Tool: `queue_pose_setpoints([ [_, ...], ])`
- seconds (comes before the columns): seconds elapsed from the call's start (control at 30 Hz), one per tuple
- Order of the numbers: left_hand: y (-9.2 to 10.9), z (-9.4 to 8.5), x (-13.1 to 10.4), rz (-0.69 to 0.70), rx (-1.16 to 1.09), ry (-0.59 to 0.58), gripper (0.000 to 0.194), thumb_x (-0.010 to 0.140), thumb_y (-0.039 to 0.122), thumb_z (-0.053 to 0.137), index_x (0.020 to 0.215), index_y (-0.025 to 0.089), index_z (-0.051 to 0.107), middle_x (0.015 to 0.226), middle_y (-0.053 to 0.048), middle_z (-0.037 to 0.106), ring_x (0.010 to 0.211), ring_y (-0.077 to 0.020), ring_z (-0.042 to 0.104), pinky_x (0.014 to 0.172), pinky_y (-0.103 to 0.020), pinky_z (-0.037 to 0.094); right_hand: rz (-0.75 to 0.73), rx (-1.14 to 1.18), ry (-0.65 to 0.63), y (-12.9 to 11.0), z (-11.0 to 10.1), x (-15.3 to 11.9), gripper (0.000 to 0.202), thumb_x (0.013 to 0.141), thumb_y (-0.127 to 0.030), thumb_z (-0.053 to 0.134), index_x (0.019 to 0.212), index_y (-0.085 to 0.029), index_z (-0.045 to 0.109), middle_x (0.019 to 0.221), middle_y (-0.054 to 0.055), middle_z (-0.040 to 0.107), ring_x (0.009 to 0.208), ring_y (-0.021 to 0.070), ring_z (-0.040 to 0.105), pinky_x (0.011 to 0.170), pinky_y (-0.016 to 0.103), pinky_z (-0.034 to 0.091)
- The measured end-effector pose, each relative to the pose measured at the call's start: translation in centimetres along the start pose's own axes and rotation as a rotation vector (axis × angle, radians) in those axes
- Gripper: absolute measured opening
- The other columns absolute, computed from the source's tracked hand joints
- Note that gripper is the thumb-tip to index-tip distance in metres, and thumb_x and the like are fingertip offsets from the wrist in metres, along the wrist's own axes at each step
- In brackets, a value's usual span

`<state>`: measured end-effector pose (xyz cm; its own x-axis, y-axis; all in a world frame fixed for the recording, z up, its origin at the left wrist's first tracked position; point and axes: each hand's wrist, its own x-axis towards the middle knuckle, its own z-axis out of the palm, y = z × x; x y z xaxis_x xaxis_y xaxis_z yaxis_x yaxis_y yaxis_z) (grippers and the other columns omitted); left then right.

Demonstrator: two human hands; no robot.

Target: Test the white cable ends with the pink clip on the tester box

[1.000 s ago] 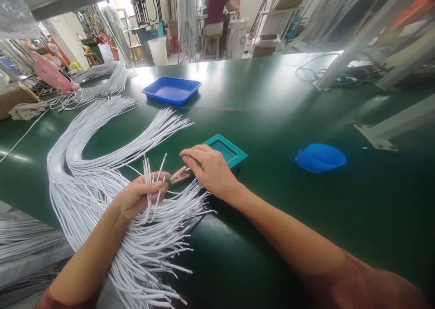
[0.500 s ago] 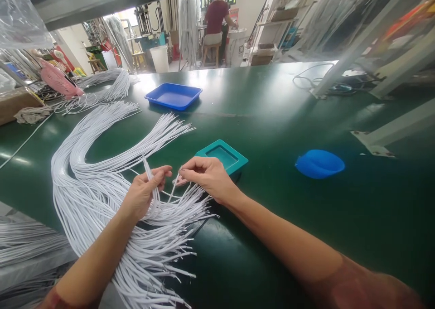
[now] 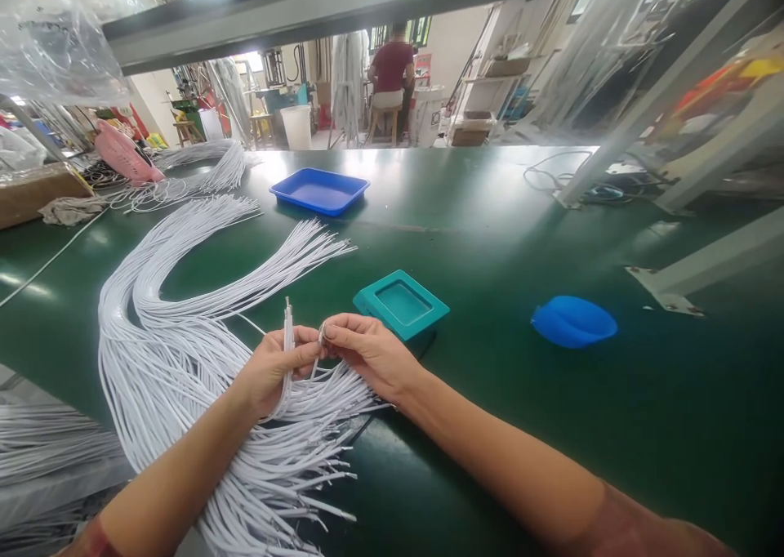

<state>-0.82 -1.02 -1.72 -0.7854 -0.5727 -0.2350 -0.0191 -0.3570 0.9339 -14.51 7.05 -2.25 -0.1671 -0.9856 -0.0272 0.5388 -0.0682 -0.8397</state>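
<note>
A large bundle of white cables (image 3: 177,369) lies curved over the left of the green table, its loose ends fanned toward the middle. My left hand (image 3: 275,369) is closed around a few white cables (image 3: 288,328), whose tips stick up above the thumb. Close beside it, my right hand (image 3: 367,349) pinches the end of a single white cable (image 3: 317,363) between thumb and fingers. The fingertips of both hands meet or nearly meet at that end. Just beyond my right hand sits a teal device with a recessed square top (image 3: 401,304).
A blue tray (image 3: 322,193) stands farther back. To the right are a blue bowl-like object (image 3: 574,322) and metal frame legs (image 3: 665,287) on the table (image 3: 490,238). Another cable bundle (image 3: 226,165) lies at the back left. A person (image 3: 392,71) sits across the room.
My hands have come together, the right-hand cable end now at my left fingertips. The cables in my left hand stand more upright. The camera view has tilted up slightly.
</note>
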Motion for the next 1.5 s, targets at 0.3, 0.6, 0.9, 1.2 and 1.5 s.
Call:
queue_pose_setpoints([
  [0.3,0.2,-0.6,0.0,-0.183,-0.122,-0.127,0.013,0.068,0.021,0.068,0.069,0.009,0.062,0.063,-0.001,0.052,0.042,0.0005,0.027,0.037,-0.015,0.017,-0.167,-0.405,-0.175,-1.9,-0.9,0.1,0.036,0.064,-0.02,0.071,0.099,-0.022,0.063,0.074,-0.003,0.052,0.068,0.0086,0.051,0.065,0.023,0.042],
  [0.6,-0.3,-0.9,0.0,-0.124,-0.131,-0.15,0.014,0.069,0.02,0.068,0.077,0.01,0.062,0.066,-0.002,0.054,0.044,-0.0003,0.032,0.04,-0.015,0.019,0.022,-0.069,0.162,0.5,0.1,0.0,0.016,0.052,-0.021,0.077,0.062,-0.013,0.067,0.057,0.001,0.061,0.054,0.0084,0.051,0.057,0.023,0.039],
  [0.9,-0.6,-0.2,-0.2,0.134,0.047,-0.007,0.015,0.07,0.024,0.067,0.068,0.012,0.058,0.06,0.001,0.053,0.043,-0.0016,0.034,0.041,-0.017,0.02,-0.075,-0.132,0.142,0.6,1.1,-0.3,0.021,0.066,-0.031,0.068,0.073,-0.012,0.068,0.061,0.003,0.062,0.059,0.0106,0.051,0.059,0.025,0.04],
  [1.2,-0.8,-0.1,-0.2,0.107,0.044,0.038,0.014,0.071,0.024,0.066,0.074,0.013,0.058,0.059,0.001,0.054,0.042,-0.0015,0.034,0.041,-0.017,0.021,-0.797,-1.253,0.11,0.1,-0.5,-0.5,0.018,0.079,-0.021,0.053,0.07,-0.017,0.068,0.07,0.006,0.064,0.071,0.0163,0.053,0.071,0.032,0.041],
  [1.5,-0.7,-0.1,-0.1,0.178,0.106,0.036,0.034,0.072,0.023,0.065,0.103,0.017,0.056,0.068,0.0,0.057,0.045,-0.0032,0.039,0.042,-0.017,0.025,-0.371,-1.032,0.132,-1.2,-0.2,-0.2,0.01,0.076,-0.019,0.057,0.07,-0.016,0.065,0.069,0.001,0.064,0.063,0.0117,0.055,0.056,0.021,0.043],
])
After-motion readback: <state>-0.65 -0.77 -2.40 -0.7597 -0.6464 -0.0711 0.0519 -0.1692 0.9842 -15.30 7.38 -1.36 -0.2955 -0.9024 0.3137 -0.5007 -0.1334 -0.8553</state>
